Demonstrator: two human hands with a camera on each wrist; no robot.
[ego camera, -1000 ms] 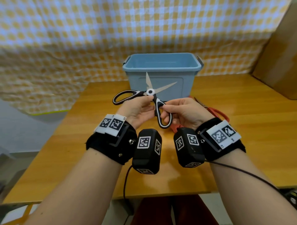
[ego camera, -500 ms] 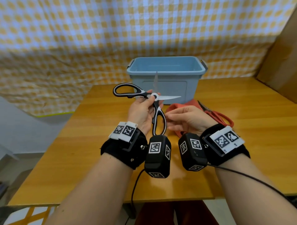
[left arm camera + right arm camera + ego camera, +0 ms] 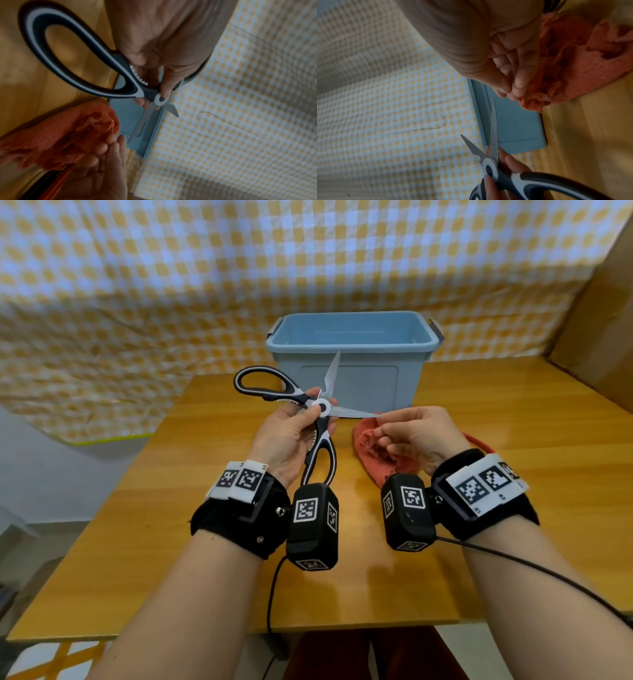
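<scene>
Black-and-white kitchen scissors (image 3: 323,407) are held up over the wooden table (image 3: 513,508) with their blades spread wide. My left hand (image 3: 308,414) grips them at the pivot (image 3: 159,98); one blade points up and the other points right. My right hand (image 3: 387,429) is just past the tip of the right-pointing blade. Its fingers are curled into a bunched orange cloth (image 3: 370,446), and thumb and forefinger (image 3: 510,88) meet close to the blade tip. I cannot tell whether they touch the blade.
An open light-blue plastic bin (image 3: 352,337) stands at the table's far edge, behind the scissors. Red-handled scissors (image 3: 479,441) lie on the table behind my right wrist. A cardboard box (image 3: 599,320) is at the far right. A yellow checked sheet (image 3: 171,285) hangs behind.
My right hand let go of the scissors' handle, dropped to the orange cloth and now sits at the blade tip. My left hand turned the scissors, now alone holding them at the pivot.
</scene>
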